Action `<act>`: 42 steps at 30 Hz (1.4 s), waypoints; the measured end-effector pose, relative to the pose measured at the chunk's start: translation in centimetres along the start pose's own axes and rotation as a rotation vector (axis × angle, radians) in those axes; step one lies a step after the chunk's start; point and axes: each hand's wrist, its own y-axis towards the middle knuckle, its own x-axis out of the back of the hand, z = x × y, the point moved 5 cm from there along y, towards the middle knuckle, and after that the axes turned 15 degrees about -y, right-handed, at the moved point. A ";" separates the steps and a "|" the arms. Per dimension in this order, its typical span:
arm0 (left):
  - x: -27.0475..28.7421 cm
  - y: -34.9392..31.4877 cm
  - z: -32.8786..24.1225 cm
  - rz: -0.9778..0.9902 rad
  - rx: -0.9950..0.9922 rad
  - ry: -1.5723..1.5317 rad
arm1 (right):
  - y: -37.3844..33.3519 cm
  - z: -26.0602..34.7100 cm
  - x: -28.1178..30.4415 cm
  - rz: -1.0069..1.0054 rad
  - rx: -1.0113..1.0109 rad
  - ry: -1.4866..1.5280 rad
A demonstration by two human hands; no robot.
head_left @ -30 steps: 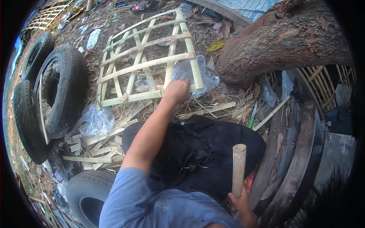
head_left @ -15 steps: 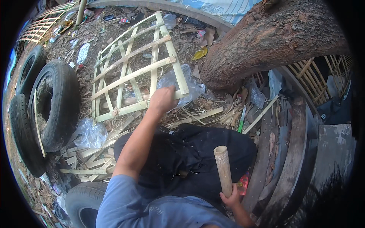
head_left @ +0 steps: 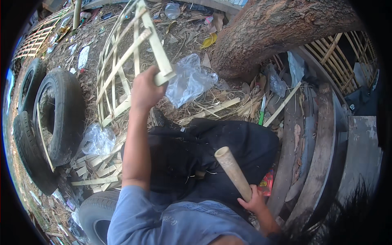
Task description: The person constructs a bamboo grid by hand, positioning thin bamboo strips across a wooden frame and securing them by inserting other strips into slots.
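My left hand (head_left: 145, 90) is closed around the near corner of a woven bamboo lattice panel (head_left: 158, 51), which it holds up off the ground, tilted. Thin slats cross each other in the panel, and its far edge runs out at the top of the view. At the lower right, my right hand (head_left: 254, 201) grips the lower end of a thick bamboo tube (head_left: 233, 172). The tube leans to the left above my dark-clothed lap, its hollow end facing up.
Old tires (head_left: 61, 116) stand at the left, near split bamboo strips (head_left: 100, 179) and a clear plastic bag (head_left: 99, 139). Another plastic bag (head_left: 188, 79) lies ahead, beside the tree trunk (head_left: 265, 38). A green-handled knife (head_left: 261, 116) rests before weathered planks (head_left: 308, 163) at right.
My left hand has moved left and farther away, turning the lattice panel and uncovering the plastic bag. In my right hand the bamboo tube now tilts more to the left.
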 end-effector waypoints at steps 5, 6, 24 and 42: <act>6.0 -0.1 -1.8 -0.146 0.014 -0.111 | 2.5 2.7 2.8 0.409 0.188 -0.317; 6.5 -0.1 -1.4 -0.151 0.024 -0.141 | 2.9 2.4 2.8 0.404 0.193 -0.317; -1.5 -0.5 0.9 0.090 -0.017 0.024 | 11.3 9.2 4.0 0.822 0.103 -0.234; -7.9 -2.6 4.7 0.480 0.054 0.132 | 13.4 25.2 9.0 0.917 0.848 1.243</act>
